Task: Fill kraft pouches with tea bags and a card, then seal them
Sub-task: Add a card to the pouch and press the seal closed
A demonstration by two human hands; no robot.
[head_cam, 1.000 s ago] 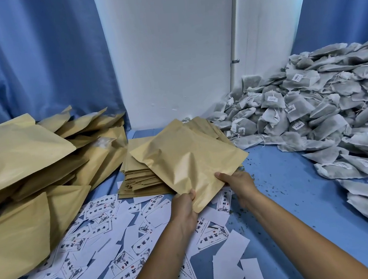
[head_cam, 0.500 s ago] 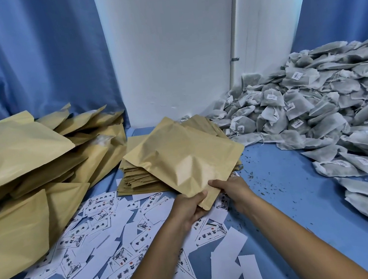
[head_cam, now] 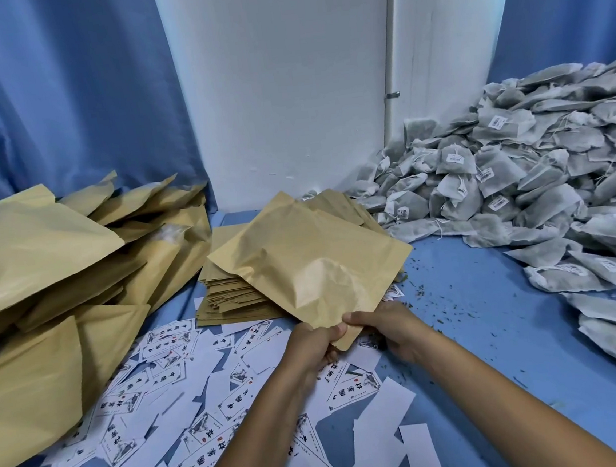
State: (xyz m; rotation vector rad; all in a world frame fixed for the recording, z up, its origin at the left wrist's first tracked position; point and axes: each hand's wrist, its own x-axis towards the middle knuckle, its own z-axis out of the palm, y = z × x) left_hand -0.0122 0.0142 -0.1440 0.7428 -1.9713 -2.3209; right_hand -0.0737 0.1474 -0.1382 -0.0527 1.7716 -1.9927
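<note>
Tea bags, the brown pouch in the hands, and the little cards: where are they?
tea bags (head_cam: 529,187): head view, middle of the grey heap on the right.
brown pouch (head_cam: 310,267): head view, its flat front face.
cards (head_cam: 188,409): head view, a printed card in the scattered white pile.

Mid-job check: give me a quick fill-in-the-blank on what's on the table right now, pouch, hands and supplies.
1. Both the left hand and the right hand pinch the near corner of one kraft ____.
2. The grey tea bags are heaped on the ____ side of the table.
3. The printed cards lie scattered on the ____ tabletop.
4. The flat stack of empty pouches lies ____ the held pouch.

Missing words: pouch; right; blue; behind
</note>
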